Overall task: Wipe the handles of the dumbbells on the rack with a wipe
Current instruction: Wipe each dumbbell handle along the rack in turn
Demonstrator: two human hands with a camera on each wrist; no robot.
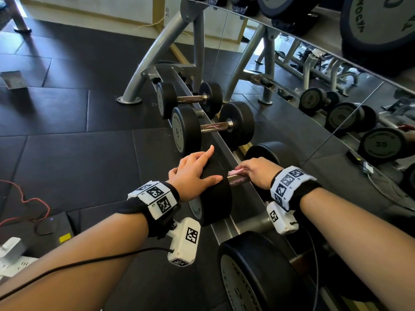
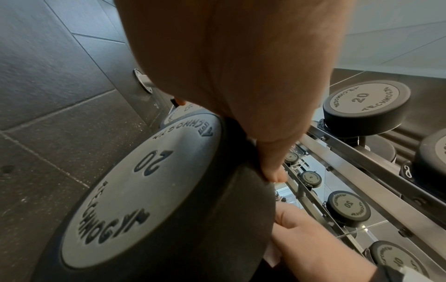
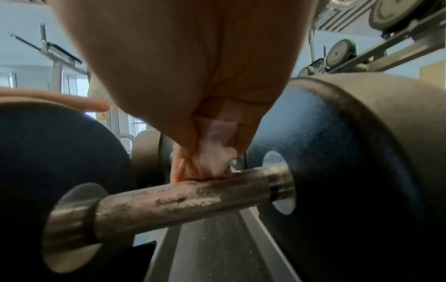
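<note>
A black dumbbell marked 20 (image 2: 135,200) lies across the rack rails. My left hand (image 1: 195,173) rests flat on its near head (image 1: 215,198), fingers straight and spread, thumb over the inner edge. My right hand (image 1: 256,173) grips a bunched pinkish-white wipe (image 3: 214,156) and presses it down onto the metal handle (image 3: 181,202), near the far head. The handle's knurled surface looks worn and speckled. From the head view the wipe (image 1: 238,170) peeks out past my knuckles, above the handle (image 1: 238,179). The left wrist view shows the right hand (image 2: 313,248) beside the head.
Farther along the rack sit a dumbbell marked 15 (image 1: 186,133) and a smaller one (image 1: 166,99), both with pink marks on their handles. A bigger dumbbell (image 1: 253,272) lies nearest me. A mirror (image 1: 336,104) stands behind the rack. Red cables (image 1: 27,205) trail on the floor at left.
</note>
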